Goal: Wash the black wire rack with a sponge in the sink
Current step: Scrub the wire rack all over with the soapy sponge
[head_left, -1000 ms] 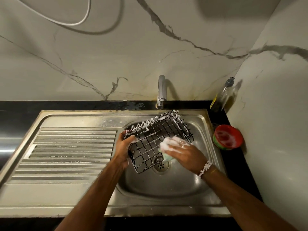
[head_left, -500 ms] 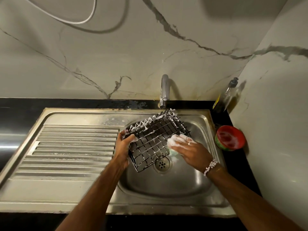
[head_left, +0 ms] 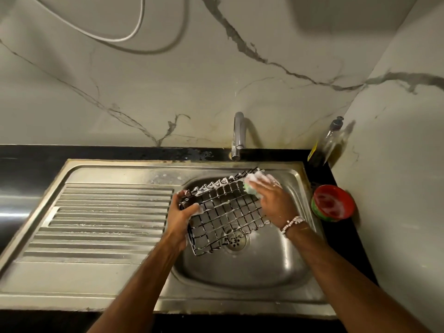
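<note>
I can read no words or numbers anywhere; the yellow label on the soap bottle by my counter corner is too blurred.

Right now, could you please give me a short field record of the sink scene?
Left hand: grips the left edge of the black wire rack, tilted over the steel sink basin
Right hand: holds the foamy green sponge on the rack's far right corner
Chrome tap: no water visible
Beside sink: red round bowl, clear plastic bottle

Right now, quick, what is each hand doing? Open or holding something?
Left hand: closed, grips the black wire rack at its left end.
Right hand: closed, holds the sponge against the rack's far corner.
</note>
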